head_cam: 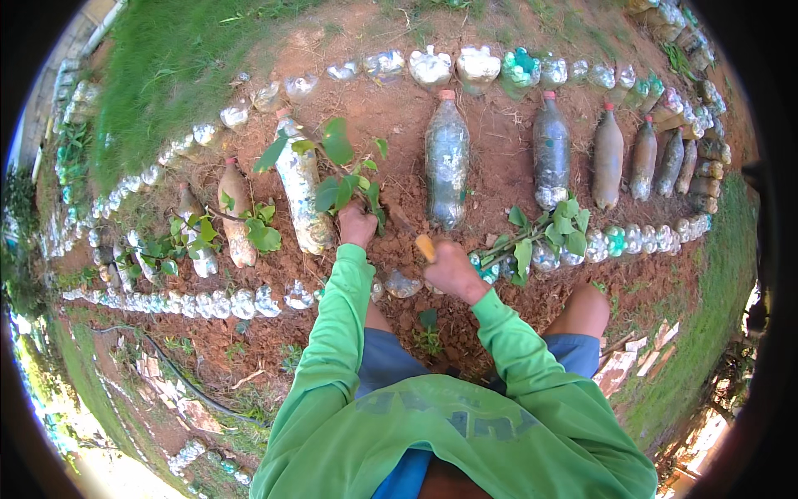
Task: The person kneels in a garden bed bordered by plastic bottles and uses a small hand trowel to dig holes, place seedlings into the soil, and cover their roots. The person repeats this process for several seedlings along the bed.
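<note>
My left hand (358, 224) is closed around the lower stem of a leafy cutting (340, 153), low over the red soil. In my right hand (454, 269) is the yellow handle of a knife (426, 247); its soil-coloured blade (401, 218) points up and left towards the cutting's base. A filled plastic bottle (303, 187) lies just left of my left hand, and another bottle (447, 165) lies beyond my right. More leafy cuttings (542, 236) rest across the bottle border right of my right hand. The lower end of the held stem is hidden.
Rows of upended plastic bottles (430, 67) edge the bed above, and a nearer row (243, 304) runs below. Several filled bottles (606, 159) lie across the bed. Leafy stems (199, 231) lie at left. A dark hose (181, 377), broken tiles (617, 371) and grass (168, 62) surround it.
</note>
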Available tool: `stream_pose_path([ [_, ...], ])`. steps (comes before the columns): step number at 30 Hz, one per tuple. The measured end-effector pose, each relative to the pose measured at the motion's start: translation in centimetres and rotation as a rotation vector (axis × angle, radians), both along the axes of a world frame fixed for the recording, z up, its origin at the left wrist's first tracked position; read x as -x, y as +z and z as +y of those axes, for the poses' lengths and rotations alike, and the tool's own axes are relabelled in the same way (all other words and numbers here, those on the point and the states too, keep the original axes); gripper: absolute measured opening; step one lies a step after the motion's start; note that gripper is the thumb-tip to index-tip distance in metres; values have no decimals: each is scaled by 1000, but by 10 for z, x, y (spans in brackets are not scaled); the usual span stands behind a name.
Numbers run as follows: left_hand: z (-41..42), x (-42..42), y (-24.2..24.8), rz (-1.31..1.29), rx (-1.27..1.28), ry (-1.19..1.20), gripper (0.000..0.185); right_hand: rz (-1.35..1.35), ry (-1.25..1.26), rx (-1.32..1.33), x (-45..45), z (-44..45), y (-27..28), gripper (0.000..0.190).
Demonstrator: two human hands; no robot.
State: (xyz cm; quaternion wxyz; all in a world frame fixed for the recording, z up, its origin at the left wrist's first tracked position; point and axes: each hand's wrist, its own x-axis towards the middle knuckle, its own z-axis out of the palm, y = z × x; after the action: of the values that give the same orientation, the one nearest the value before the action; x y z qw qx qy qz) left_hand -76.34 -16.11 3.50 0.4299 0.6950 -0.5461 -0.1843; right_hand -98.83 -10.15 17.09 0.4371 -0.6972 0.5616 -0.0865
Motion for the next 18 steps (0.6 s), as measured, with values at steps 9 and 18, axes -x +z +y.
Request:
stream_pose_path([
  [9,30,-12,52,-34,-284,-87,31,60,27,125,84,28,43,34],
  [18,17,-19,102,285,-11,113,31,27,5,106,87,46,32,36],
])
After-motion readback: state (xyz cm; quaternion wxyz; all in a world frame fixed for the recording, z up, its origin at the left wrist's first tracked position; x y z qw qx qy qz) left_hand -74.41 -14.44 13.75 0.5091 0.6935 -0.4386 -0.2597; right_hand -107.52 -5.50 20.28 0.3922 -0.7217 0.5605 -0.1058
